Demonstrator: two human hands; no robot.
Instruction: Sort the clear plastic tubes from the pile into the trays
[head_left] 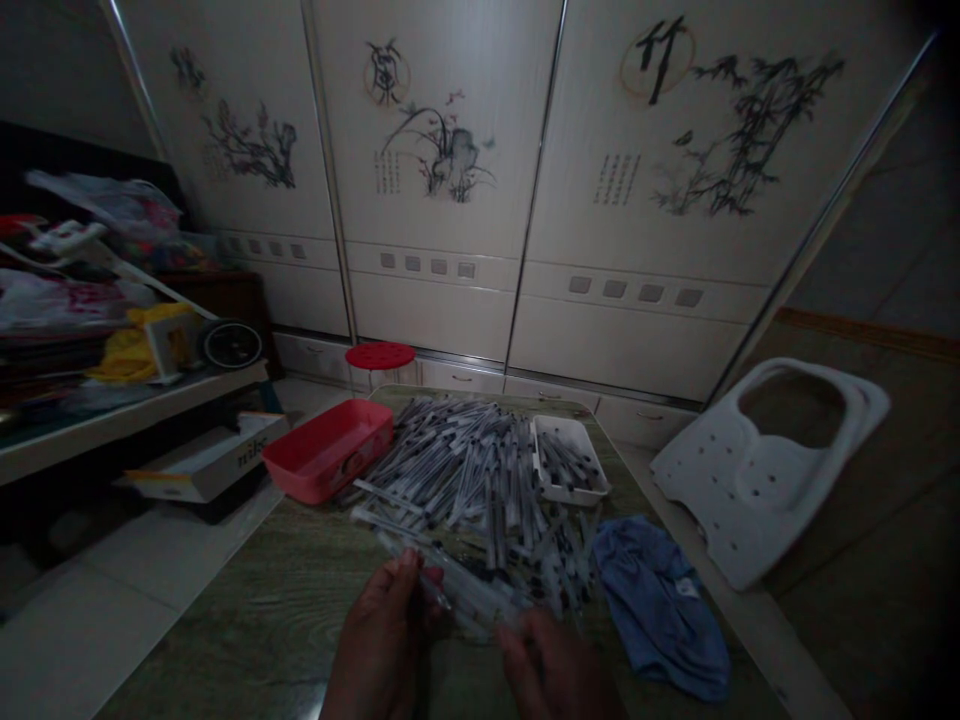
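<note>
My left hand [386, 620] is closed, thumb and fingers pinching a slim clear plastic pen piece [433, 590]. To its right, my right hand [551, 660] is curled and blurred at the table's near side; whatever its fingers hold is hard to make out. Just beyond both hands spreads a large heap of clear pens [465, 460] with dark ends, lying mostly lengthwise. Loose clear and dark pen parts [559, 565] lie at the heap's near right. A white tray [537, 450] at the back right contains more dark-tipped pieces.
A red plastic basket [300, 480] stands left of the heap. Crumpled blue cloth [660, 610] lies on the table's [247, 620] right side. Beyond are a red stool [380, 355], a white plastic chair [772, 480], a cardboard box [202, 465] and a cluttered bench [135, 415].
</note>
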